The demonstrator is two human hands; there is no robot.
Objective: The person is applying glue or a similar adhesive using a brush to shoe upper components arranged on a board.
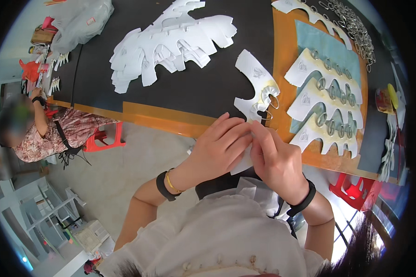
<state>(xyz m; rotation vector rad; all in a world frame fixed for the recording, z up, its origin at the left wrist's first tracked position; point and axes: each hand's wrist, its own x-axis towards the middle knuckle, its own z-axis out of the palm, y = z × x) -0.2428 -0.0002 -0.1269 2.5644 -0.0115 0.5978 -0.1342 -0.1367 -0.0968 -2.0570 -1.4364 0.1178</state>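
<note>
A white scalloped cut-out (250,64) of stiff sheet lies at the table's near edge, with yellowish patches and metal rings (273,102) on its right side. My left hand (222,145) rests over its near end, fingers bent and together, tips hidden. Pressed close beside it, my right hand (279,161) pinches the same end between thumb and forefinger. Whether a small ring is between the fingertips is hidden. To the right, several similar cut-outs (305,106) with rings along their scalloped edges lie on a light-blue sheet (309,34).
A pile of plain white cut-outs (171,41) sits on the black table top (97,104). Loose metal rings (353,27) are heaped at the far right. A plastic bag (85,25) lies far left, where another person (37,134) sits. A red stool (356,189) stands right.
</note>
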